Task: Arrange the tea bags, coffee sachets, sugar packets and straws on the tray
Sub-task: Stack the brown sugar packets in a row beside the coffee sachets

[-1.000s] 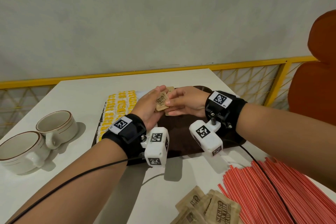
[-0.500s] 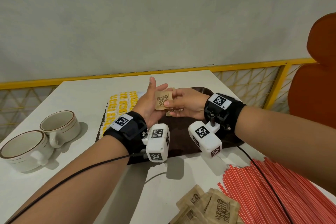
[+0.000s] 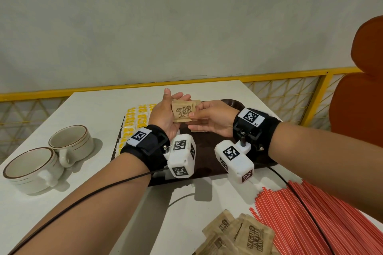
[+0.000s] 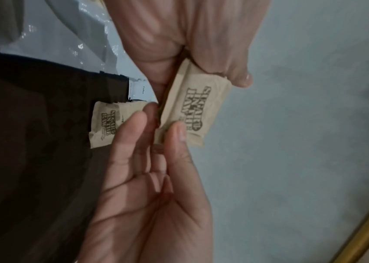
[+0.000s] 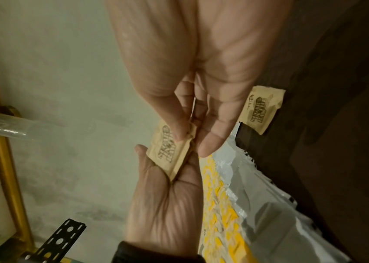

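Observation:
Above the dark brown tray (image 3: 207,151), my left hand (image 3: 176,96) lies open, thumb straight up, with brown sugar packets (image 3: 182,111) resting against its palm. My right hand (image 3: 194,112) pinches the front packet (image 4: 192,108) at its edge between thumb and fingers. Another sugar packet (image 4: 102,124) lies flat on the tray under my right hand. Yellow tea bags (image 3: 136,118) fill the tray's left side, with silver-white coffee sachets (image 5: 269,213) beside them. A loose pile of sugar packets (image 3: 244,232) and red straws (image 3: 310,213) lie on the white table near me.
Two cream cups (image 3: 70,141) (image 3: 31,167) stand on the table left of the tray. A yellow railing (image 3: 269,77) runs behind the table, and an orange chair (image 3: 362,99) stands at the right. A black cable trails from my left wrist.
My left thumb has lifted off the packet and the hand has opened flat. My right hand has kept its pinch on the packet's edge.

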Demonstrator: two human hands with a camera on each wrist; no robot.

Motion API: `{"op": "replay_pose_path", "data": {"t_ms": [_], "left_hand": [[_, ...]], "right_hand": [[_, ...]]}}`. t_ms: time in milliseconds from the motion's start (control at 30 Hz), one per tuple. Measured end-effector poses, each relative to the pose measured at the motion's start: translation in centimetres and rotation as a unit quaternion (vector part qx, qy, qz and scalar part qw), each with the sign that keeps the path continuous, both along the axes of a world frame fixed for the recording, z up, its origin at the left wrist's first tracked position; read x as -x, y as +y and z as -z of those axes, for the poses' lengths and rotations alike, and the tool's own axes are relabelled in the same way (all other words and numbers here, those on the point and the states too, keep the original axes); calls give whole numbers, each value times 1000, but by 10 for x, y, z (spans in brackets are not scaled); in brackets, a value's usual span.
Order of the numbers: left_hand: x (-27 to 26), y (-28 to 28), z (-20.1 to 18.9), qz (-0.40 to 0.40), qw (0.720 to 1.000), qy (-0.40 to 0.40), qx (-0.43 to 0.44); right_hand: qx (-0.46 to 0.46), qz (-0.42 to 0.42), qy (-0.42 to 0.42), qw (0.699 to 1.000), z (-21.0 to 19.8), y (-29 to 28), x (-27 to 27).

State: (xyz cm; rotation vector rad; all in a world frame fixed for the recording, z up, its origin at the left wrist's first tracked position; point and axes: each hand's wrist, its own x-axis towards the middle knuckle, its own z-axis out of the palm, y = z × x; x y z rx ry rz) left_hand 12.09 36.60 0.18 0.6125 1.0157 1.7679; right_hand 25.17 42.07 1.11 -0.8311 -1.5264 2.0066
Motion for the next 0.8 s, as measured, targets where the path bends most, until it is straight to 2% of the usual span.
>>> {"op": "replay_pose_path", "data": {"t_ms": [200,300,433,500,633,800], "left_hand": [[0,-2,-1,26,997,60,37],[3,-5,-2,37,984,148,95],[11,-1,-5,57,955,267,118],[14,4,-7,69,938,308,140],[12,19,-5,118,909,348,197],[3,40,8,112,880,388,248]], "right_hand": [[-11,42,46,998,-2,-4,2],[-25,86,23,996,-5,1,1],[-14,121,7,993,-3,11,-9],[-16,117,-21,993,1,15,-15],[-72,127,-129,981,14,22,-24],[-82,163,-176,967,33,37,-26]]}}
